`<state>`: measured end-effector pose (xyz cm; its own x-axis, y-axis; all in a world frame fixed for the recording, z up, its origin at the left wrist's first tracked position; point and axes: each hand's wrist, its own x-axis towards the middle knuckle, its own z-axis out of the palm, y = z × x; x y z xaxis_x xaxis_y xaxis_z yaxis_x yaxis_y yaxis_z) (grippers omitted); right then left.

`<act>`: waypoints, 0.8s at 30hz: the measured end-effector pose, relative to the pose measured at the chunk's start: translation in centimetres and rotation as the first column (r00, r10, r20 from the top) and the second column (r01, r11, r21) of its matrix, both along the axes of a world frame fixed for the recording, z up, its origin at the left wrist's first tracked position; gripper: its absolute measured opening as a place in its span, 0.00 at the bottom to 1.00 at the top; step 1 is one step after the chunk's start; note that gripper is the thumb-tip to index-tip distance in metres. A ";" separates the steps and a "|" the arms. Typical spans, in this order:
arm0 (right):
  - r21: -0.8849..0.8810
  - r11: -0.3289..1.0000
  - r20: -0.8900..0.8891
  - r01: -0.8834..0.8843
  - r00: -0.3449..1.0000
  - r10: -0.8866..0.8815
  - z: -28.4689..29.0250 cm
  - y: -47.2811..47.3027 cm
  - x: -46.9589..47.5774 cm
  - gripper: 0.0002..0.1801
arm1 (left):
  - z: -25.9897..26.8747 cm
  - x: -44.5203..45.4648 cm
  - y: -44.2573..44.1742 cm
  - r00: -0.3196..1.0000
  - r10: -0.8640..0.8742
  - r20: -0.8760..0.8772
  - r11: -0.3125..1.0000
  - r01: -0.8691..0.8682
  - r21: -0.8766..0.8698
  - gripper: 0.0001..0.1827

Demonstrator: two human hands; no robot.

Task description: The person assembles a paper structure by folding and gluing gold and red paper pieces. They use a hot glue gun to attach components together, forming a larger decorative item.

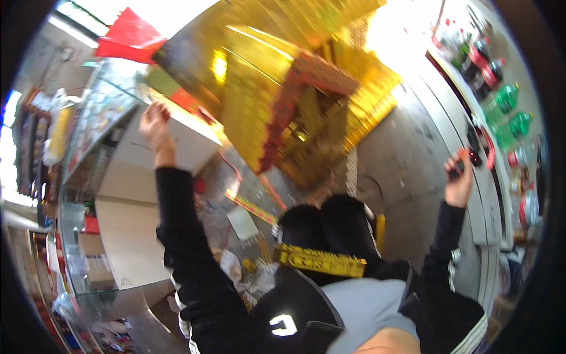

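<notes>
My left hand [155, 120] is raised with its fingers curled, beside a white box-like cabinet [146, 146]; blur hides whether anything is between the fingers. At the far right, my right hand [460, 179] grips a small black-and-orange tool [464, 157] whose kind is unclear. Before me stands a large structure of shiny gold sheet [252, 75], tilted in view, with a red patterned border [283, 110] around an opening. A yellow-and-black patterned strip [320, 261] lies across my lap.
Several plastic drink bottles [506, 97] line the white chest [482, 212] at right. A glass display case [84, 132] stands at left, near a red pointed object [130, 37]. A patterned strip [252, 205], a pale card [242, 223] and crumpled plastic [261, 281] lie low beside my legs.
</notes>
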<state>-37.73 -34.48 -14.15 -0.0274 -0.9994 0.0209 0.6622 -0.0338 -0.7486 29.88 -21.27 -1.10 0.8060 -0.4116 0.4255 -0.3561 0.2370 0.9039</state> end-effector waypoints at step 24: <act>0.943 0.325 -0.100 -0.065 0.880 0.465 -48.1 6.5 -9.8 0.23 | -6.4 -39.9 25.4 0.696 -0.715 -0.070 -0.022 0.078 0.997 0.42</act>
<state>-47.58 -27.98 -62.22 0.0508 -0.3548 -0.9336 0.2320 0.9134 -0.3345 -10.05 4.09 -7.50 0.2249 -0.8643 -0.4498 -0.8748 -0.3824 0.2975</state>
